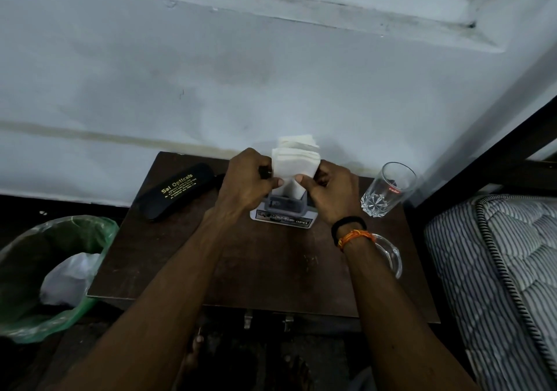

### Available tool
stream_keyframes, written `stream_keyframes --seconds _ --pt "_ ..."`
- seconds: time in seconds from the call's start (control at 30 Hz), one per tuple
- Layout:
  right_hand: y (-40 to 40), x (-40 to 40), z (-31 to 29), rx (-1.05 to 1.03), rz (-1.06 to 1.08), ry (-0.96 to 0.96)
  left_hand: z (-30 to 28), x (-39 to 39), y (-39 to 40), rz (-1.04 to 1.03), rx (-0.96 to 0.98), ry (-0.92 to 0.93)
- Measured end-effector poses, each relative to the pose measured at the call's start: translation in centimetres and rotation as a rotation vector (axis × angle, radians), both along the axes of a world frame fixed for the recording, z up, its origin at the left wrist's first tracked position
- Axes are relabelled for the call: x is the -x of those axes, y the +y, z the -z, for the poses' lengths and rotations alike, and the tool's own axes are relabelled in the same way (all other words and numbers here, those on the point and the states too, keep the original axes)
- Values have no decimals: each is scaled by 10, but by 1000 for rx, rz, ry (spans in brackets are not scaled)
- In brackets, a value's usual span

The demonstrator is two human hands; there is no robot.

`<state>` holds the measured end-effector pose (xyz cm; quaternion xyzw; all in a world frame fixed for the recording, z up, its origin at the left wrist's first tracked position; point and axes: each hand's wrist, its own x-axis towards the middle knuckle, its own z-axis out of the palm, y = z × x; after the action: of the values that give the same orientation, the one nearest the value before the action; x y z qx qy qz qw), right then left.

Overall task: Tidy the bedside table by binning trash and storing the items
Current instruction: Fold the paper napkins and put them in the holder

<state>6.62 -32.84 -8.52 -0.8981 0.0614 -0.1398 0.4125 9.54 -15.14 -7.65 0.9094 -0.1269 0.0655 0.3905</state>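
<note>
Both hands — left hand (245, 176) and right hand (327, 190) — pinch a white stack of paper napkins (294, 161) standing in a grey plastic holder (283, 205) mid-surface (271, 270); black spectacle case (177, 190) left of it, clear glass tumbler (387, 190) right.

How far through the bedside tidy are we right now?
Done: white trash already lies in the green-lined bin. In hand: left hand and right hand both grip the napkin stack at the holder. Left: spectacle case, glass and glass ashtray remain on the table.
</note>
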Motion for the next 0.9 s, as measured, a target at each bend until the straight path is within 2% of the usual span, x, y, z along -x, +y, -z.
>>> stream_keyframes --seconds 0.13,0.27,0.37,0.9 --pt "0 1 2 13 -10 14 2 0 1 30 -7 30" --pt "0 1 -5 -71 7 -83 -5 -1 9 12 167 52" --pt "1 0 -5 -114 28 -146 -7 -2 9 -3 221 33" --pt "3 -1 9 -7 81 -154 8 -2 -1 -49 116 -20"
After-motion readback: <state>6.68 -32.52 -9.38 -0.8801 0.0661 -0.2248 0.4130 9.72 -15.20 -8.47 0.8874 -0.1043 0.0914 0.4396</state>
